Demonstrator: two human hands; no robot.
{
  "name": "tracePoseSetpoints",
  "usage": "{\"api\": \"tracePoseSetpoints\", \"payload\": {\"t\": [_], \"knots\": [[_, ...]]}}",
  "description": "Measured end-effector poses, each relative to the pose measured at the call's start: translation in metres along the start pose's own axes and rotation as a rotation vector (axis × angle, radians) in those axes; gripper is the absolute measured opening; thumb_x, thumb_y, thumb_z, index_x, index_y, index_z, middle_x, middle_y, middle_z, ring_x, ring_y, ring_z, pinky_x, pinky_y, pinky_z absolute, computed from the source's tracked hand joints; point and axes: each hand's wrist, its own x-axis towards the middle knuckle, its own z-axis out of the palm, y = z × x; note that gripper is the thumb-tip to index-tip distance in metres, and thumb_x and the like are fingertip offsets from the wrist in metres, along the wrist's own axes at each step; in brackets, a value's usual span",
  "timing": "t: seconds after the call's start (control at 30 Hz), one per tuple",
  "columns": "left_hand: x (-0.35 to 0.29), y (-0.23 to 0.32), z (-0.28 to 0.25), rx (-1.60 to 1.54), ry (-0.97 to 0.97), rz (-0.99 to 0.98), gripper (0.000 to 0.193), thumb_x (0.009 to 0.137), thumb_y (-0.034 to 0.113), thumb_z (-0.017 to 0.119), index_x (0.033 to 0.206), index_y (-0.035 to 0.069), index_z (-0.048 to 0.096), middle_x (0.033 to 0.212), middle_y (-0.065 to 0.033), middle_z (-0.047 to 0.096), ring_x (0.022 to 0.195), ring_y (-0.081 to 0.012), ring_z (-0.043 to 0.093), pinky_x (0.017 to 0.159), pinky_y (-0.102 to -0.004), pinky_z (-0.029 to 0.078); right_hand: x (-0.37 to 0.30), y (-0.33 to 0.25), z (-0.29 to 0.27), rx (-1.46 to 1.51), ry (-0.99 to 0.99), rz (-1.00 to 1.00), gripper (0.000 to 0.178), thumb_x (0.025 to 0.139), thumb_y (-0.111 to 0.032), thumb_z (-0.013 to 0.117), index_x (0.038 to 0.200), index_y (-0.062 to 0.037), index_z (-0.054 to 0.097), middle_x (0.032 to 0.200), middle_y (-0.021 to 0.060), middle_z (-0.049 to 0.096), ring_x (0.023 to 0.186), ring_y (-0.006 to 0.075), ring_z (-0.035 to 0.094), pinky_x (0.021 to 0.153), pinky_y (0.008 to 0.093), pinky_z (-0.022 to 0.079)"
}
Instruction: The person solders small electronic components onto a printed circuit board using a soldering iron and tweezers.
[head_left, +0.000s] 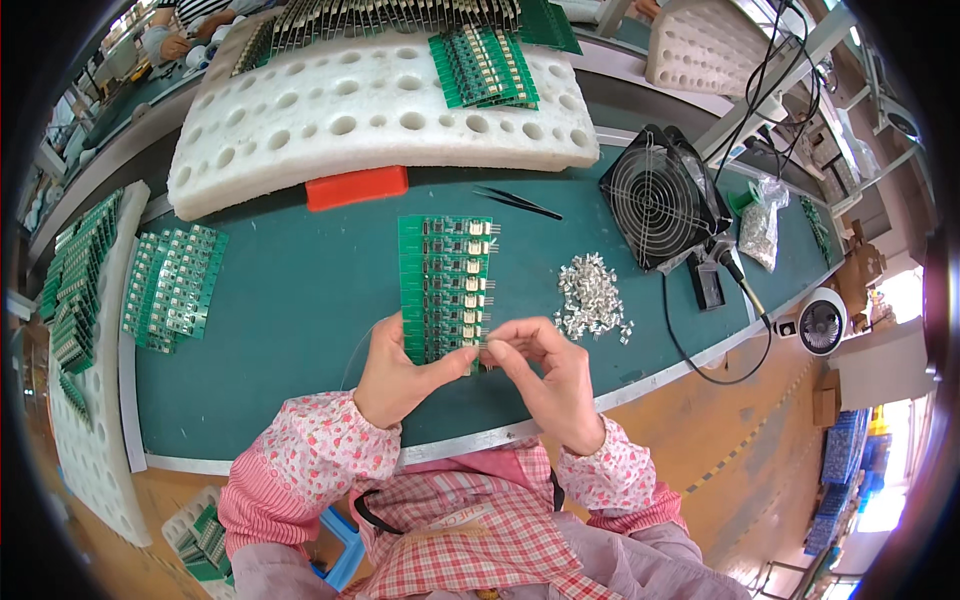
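Note:
In front of me on the green mat lies a green circuit board panel (412, 262), with a column of pale connectors and thin pins along its right side. My left hand (405, 368) grips the panel's near left edge, its thumb laid across the lower end. At the lower right corner, my right hand (545, 375) has its thumb and index finger pinched together against the pins. Whatever sits between those fingertips is too small to make out. To the right of this hand is a pile of small white-and-silver connectors (590, 297).
Black tweezers (518, 203) and a red block (357, 187) lie beyond the panel. Behind them stands a white foam rack (300, 115) with boards. A fan (655, 200) and a soldering iron (735, 265) are at right. More panels (175, 285) lie at left.

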Motion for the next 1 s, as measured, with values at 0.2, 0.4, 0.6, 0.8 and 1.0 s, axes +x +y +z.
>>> {"api": "tracePoseSetpoints", "payload": {"t": [0.2, 0.4, 0.6, 0.8, 1.0], "knots": [[0.006, 0.000, -0.007, -0.145, 0.094, 0.021, 0.029, 0.076, 0.001, 0.068, 0.104, 0.000, 0.057, 0.089, -0.0031, 0.063, 0.074, -0.0093, 0.059, 0.067, -0.0247, 0.050, 0.002, 0.014, -0.019, -0.516, 0.005, -0.212, 0.018, 0.078, -0.006, 0.069, 0.094, -0.0020, 0.062, 0.078, 0.0085, 0.065, 0.072, 0.0227, 0.064, 0.066, 0.0321, 0.050], [0.013, 0.006, -0.011, -0.300, 0.073, -0.078, 0.038, 0.078, 0.003, 0.069, 0.112, 0.002, 0.052, 0.099, -0.0042, 0.060, 0.085, -0.0112, 0.058, 0.074, -0.0271, 0.049, -0.006, 0.019, -0.016, -0.769, -0.028, -0.413, 0.018, 0.073, -0.010, 0.072, 0.088, -0.0077, 0.063, 0.080, 0.0044, 0.059, 0.073, 0.0233, 0.055, 0.066, 0.0331, 0.044], [0.014, -0.002, -0.016, -0.261, -0.055, -0.065, 0.043, 0.077, -0.002, 0.071, 0.114, 0.002, 0.051, 0.100, -0.0043, 0.060, 0.089, -0.0125, 0.059, 0.078, -0.0284, 0.051, -0.008, 0.026, -0.010, -0.738, 0.030, -0.452, 0.014, 0.072, -0.005, 0.071, 0.084, -0.0058, 0.062, 0.078, 0.0060, 0.061, 0.070, 0.0241, 0.057, 0.062, 0.0346, 0.044], [0.014, 0.000, -0.012, -0.183, -0.110, -0.030, 0.042, 0.078, 0.000, 0.071, 0.113, 0.002, 0.050, 0.099, -0.0051, 0.061, 0.085, -0.0132, 0.061, 0.075, -0.0284, 0.052, -0.012, 0.016, -0.012, -0.426, 0.078, -0.194, 0.010, 0.078, -0.001, 0.068, 0.085, -0.0018, 0.061, 0.075, 0.0082, 0.063, 0.069, 0.0203, 0.061, 0.064, 0.0295, 0.048], [0.012, 0.005, -0.010, -0.126, -0.116, -0.064, 0.037, 0.080, 0.003, 0.070, 0.110, 0.002, 0.049, 0.096, -0.0059, 0.061, 0.079, -0.0139, 0.062, 0.067, -0.0285, 0.054, -0.003, 0.008, -0.020, 0.034, 0.032, 0.099, 0.011, 0.081, -0.001, 0.068, 0.091, 0.0008, 0.062, 0.082, 0.0049, 0.064, 0.079, 0.0103, 0.061, 0.073, 0.0240, 0.049]]}}
